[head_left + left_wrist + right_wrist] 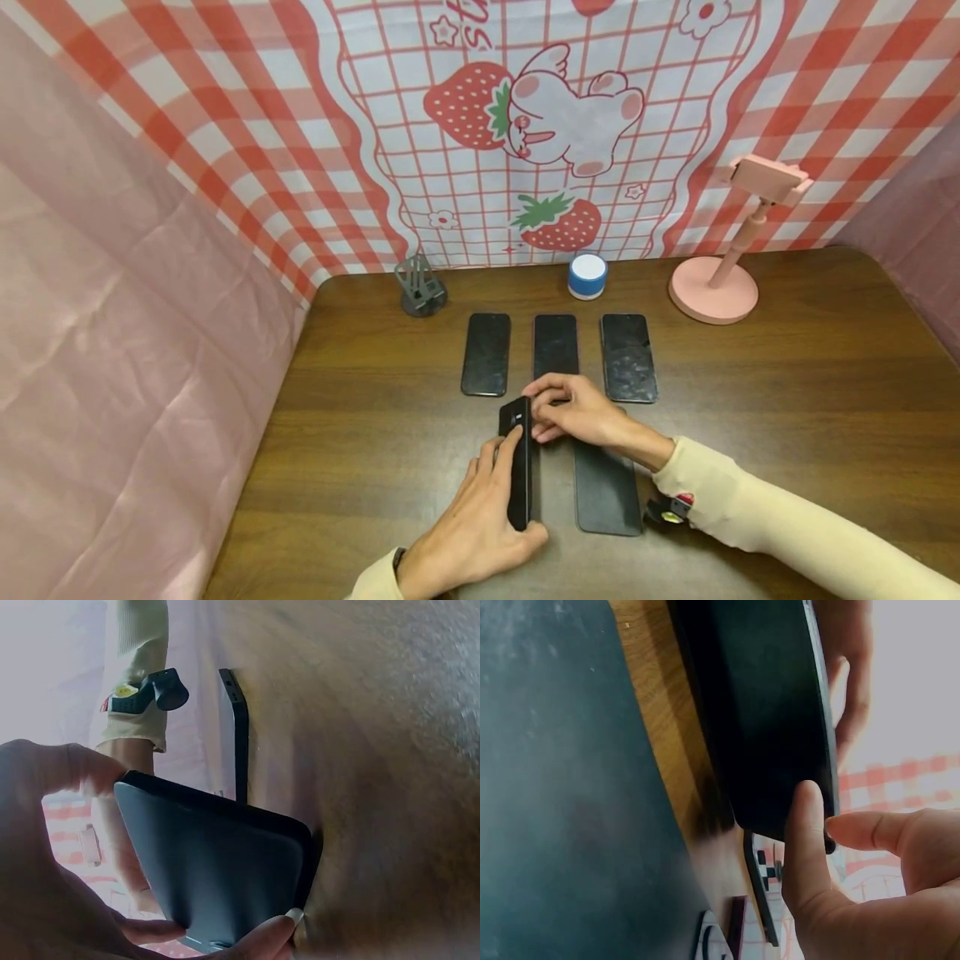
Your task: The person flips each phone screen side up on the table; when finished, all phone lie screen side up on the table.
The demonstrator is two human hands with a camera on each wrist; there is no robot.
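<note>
A black smartphone [521, 483] stands tilted up on its long edge, with its camera side toward the left. My left hand [480, 521] grips it from the left, fingers along its back and thumb at the near end. At the far top corner my right hand [583, 410] pinches the same phone between thumb and finger. In the right wrist view its dark screen [761, 712] faces that hand. Under my right forearm, another dark phone [609, 496] lies flat, its far end partly hidden. The left wrist view has the held phone's back [214, 855] up close, its lower edge near the tabletop.
Three phones lie in a row farther back: left [486, 354], middle [555, 342], partly covered by my right hand, and right [628, 357]. Behind them stand a grey stand [422, 292], a blue-and-white cylinder [587, 277] and a pink phone stand [714, 290]. A checked cloth [375, 125] hangs behind the table.
</note>
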